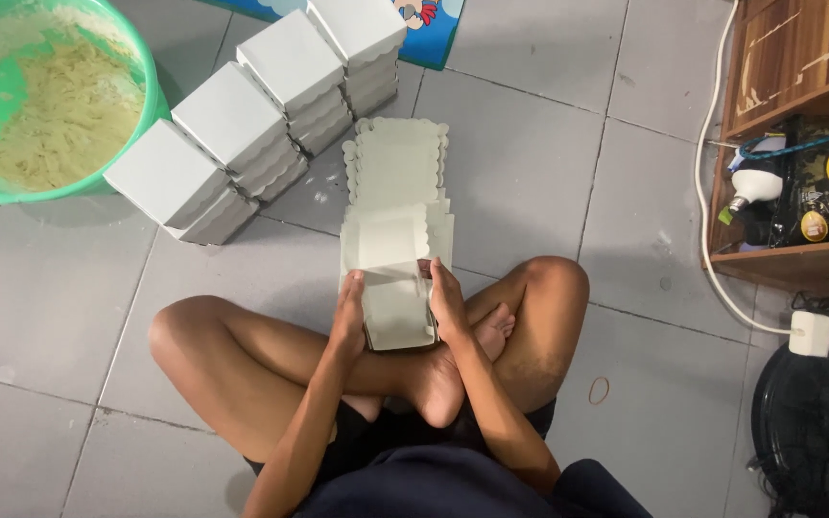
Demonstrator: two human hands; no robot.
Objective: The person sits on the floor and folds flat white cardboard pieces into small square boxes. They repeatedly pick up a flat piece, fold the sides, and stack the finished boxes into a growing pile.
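Note:
I sit cross-legged on a tiled floor. My left hand (348,318) and my right hand (447,303) grip the two sides of a white cardboard box (395,309) that is partly folded, its flaps standing up above my fingers. It rests over my crossed legs. Right behind it on the floor lies a pile of flat white box blanks with scalloped edges (397,163). Further to the left stand stacks of folded white boxes (261,105) in a slanting row.
A green tub (142,59) holding pale yellow noodles sits at the top left. A wooden shelf (781,259) with odds and ends stands on the right, with a white cable and power strip (817,334). A rubber band (599,389) lies by my right knee.

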